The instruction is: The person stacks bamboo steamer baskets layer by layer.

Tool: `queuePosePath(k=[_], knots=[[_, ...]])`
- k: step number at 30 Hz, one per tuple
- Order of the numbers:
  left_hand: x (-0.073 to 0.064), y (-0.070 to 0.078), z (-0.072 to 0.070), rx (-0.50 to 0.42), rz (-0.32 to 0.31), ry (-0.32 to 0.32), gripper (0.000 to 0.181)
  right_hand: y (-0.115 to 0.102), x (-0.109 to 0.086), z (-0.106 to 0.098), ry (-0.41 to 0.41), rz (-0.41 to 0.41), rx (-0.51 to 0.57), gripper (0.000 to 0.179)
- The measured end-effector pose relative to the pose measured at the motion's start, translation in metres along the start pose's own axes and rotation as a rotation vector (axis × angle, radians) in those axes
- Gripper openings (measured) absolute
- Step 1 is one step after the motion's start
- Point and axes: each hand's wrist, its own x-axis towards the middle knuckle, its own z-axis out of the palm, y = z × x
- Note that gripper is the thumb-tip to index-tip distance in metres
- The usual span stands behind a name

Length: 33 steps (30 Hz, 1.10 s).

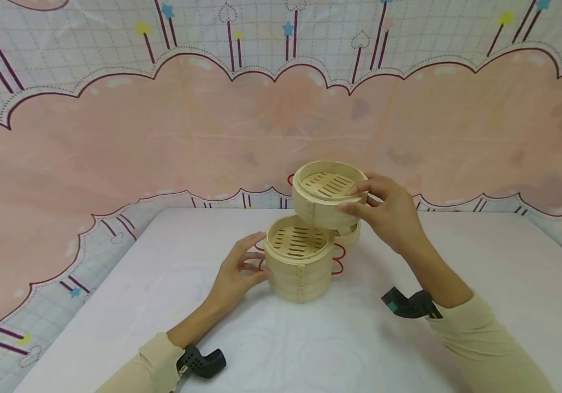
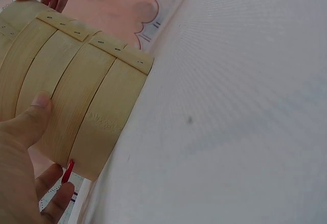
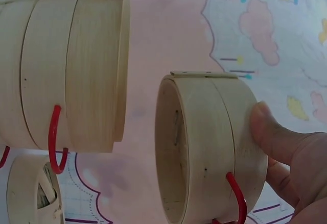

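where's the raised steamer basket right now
In the head view, the raised steamer basket is just right of centre, gripped by the right hand, above the stacked baskets and slightly to their right.

Rear bamboo piece (image 1: 349, 237) mostly hidden
Raised tier (image 1: 329, 195) and stack (image 1: 300, 275) cover it; left wrist view crops the left hand (image 2: 16, 160).

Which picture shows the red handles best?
The right wrist view: the red handles look biggest, and you can see how they loop. The head view shows several, but small. The left wrist view shows only part of one, by the left hand.
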Motion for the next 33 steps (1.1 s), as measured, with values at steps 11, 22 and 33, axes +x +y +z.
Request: queuePosePath(k=[11,22,33], knots=[[0.002,-0.002,0.000,0.009,0.000,-0.001,0.073,0.007,0.000,0.009,-0.070,0.000,-0.025,0.031],[0.002,-0.033,0.000,0.013,-0.013,0.006,0.078,0.013,0.000,0.014,-0.105,0.031,-0.022,0.030],[0.004,-0.002,0.000,0.010,-0.011,0.002,0.073,0.012,-0.004,0.021,-0.133,0.042,0.034,0.028]])
